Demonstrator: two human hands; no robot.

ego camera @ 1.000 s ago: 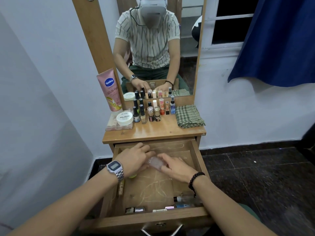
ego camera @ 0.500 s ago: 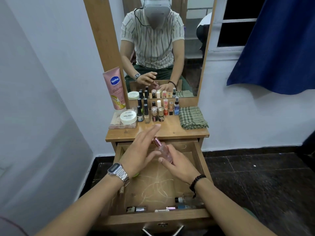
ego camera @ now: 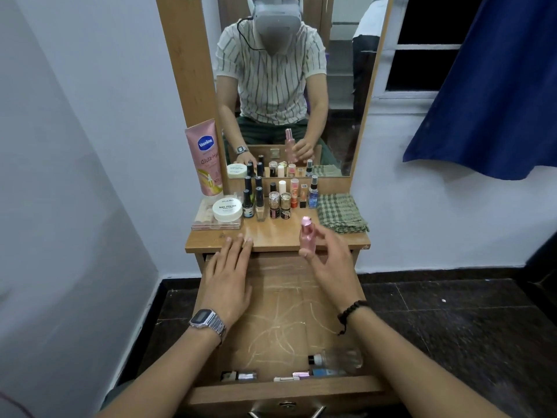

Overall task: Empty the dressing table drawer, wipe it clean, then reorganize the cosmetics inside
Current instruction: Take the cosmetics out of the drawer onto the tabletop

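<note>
My right hand [ego camera: 330, 262], just right of the middle of the frame, pinches a small pink bottle [ego camera: 306, 238] between thumb and fingers and holds it upright at the front edge of the dressing table top [ego camera: 277, 236], with the other fingers loosely fanned. My left hand [ego camera: 230, 274] is left of centre, flat and spread, palm down, its fingertips reaching the table's front edge; I cannot tell whether they touch it. There is a metal watch [ego camera: 208, 321] on that wrist and a dark bead bracelet [ego camera: 349, 312] on the right one. Below both hands the drawer [ego camera: 286, 390] stands pulled out, its scratched wooden floor mostly bare. Along its near wall, at the bottom of the frame, lie a clear bottle with a black cap [ego camera: 336, 357] on its side, a blue item just beside it, and a few small flat pieces further left, too small to name. On the table top, above my hands, a cluster of nail polish bottles [ego camera: 265, 200] and small sprays stands in rows against the mirror [ego camera: 289, 86]. At their left, a white nail polish remover tub [ego camera: 227, 209] rests on a flat palette, with a pink Vaseline tube [ego camera: 205, 158] leaning upright behind. A folded green checked cloth [ego camera: 340, 212] lies at the right end of the top.
</note>
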